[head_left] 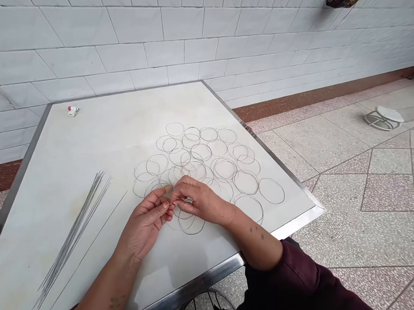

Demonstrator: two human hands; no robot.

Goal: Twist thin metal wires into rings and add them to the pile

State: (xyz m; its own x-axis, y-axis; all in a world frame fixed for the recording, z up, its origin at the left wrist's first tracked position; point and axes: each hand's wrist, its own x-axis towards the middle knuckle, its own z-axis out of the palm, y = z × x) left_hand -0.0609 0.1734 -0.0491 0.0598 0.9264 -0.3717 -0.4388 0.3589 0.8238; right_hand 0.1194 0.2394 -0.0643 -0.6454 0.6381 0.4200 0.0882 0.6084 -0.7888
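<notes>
I log: left hand (147,225), thumb uppermost, and right hand (202,201), back upward, fingertips pinched on one thin wire (172,203). Wire location: over the tabletop (101,141), near side of the wire rings (205,171).

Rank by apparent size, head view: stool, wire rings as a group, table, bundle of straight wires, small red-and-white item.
1. Table
2. Group of wire rings
3. Bundle of straight wires
4. Stool; farther off, so its real size is unsure
5. Red-and-white item
</notes>
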